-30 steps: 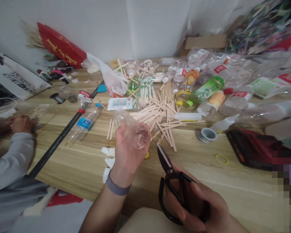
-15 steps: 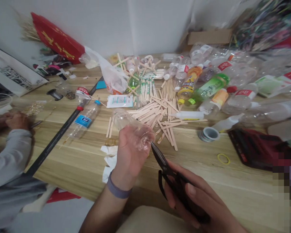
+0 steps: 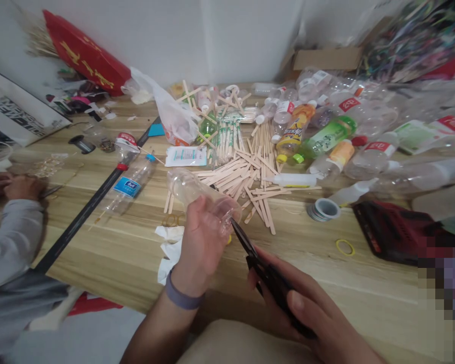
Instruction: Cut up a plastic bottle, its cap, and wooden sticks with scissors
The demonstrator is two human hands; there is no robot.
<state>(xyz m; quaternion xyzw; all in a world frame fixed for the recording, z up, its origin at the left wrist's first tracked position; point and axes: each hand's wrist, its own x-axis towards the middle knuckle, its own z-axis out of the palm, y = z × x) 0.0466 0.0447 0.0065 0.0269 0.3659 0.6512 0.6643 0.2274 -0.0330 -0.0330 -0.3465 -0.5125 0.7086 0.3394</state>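
Note:
My left hand [image 3: 203, 237] is closed around a clear plastic bottle [image 3: 185, 188], tilted so that one end points toward my right side. In my right hand [image 3: 307, 303] is a pair of black scissors [image 3: 265, 275], gripped by the handles. The scissors' tip meets the near end of the bottle; whether it has pierced the plastic I cannot make out. Beyond the bottle lies a heap of flat wooden sticks [image 3: 231, 177]. White torn paper pieces [image 3: 169, 253] lie beside my left wrist.
Many plastic bottles [image 3: 328, 136] crowd the back right. A red and black case [image 3: 390, 232], a grey spool [image 3: 323, 209] and a yellow ring [image 3: 345, 247] lie right. At left are a labelled bottle [image 3: 127, 187], a black strip [image 3: 87, 217] and another person's hands [image 3: 23, 186].
The scissors' blades have closed together, and their handles are drawn closer. The bottle has tilted slightly in my left hand. The whole view has shifted a little.

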